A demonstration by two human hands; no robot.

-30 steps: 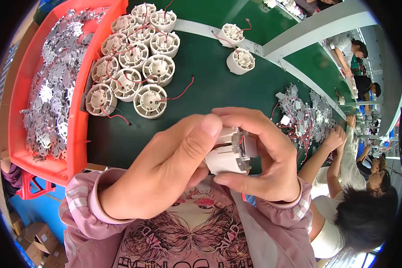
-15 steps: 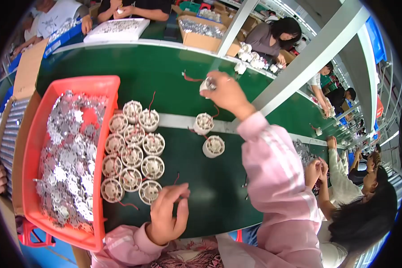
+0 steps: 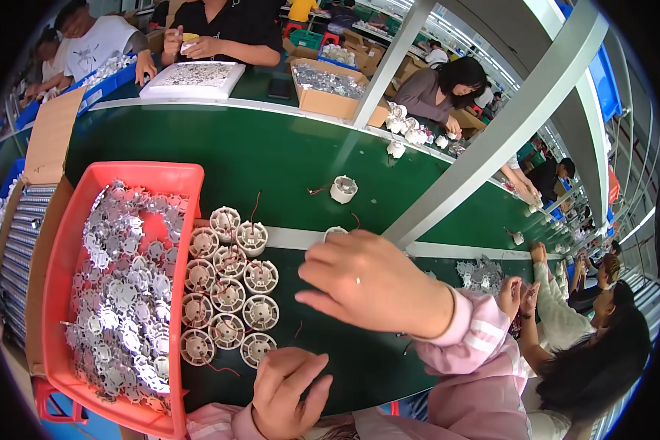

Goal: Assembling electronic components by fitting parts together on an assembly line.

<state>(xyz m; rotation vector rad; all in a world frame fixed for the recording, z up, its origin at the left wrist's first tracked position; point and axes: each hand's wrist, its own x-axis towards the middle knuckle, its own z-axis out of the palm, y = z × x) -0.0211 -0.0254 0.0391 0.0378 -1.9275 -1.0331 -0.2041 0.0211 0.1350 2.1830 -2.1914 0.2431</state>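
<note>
Released white cylindrical plastic housing (image 3: 343, 190); withdrew bare right hand (image 3: 378, 286), cannot tell its grip; kept bare left hand (image 3: 284, 394) loosely open.

Bare right hand (image 3: 374, 282) is held out ahead, back upward, fingers loosely bent and directed leftward, thumb set apart below them. Right forearm, covered by a pink sleeve with white stripes (image 3: 484, 341), is extended up and leftward from the lower right. Bare left hand (image 3: 290, 392) is held lower and nearer the torso, fingers half curled, thumb and forefinger parted. Left cuff, pink fabric (image 3: 246, 424), is partly cut off. Right palm is hidden, so finger curl there can't be fully judged.
</note>
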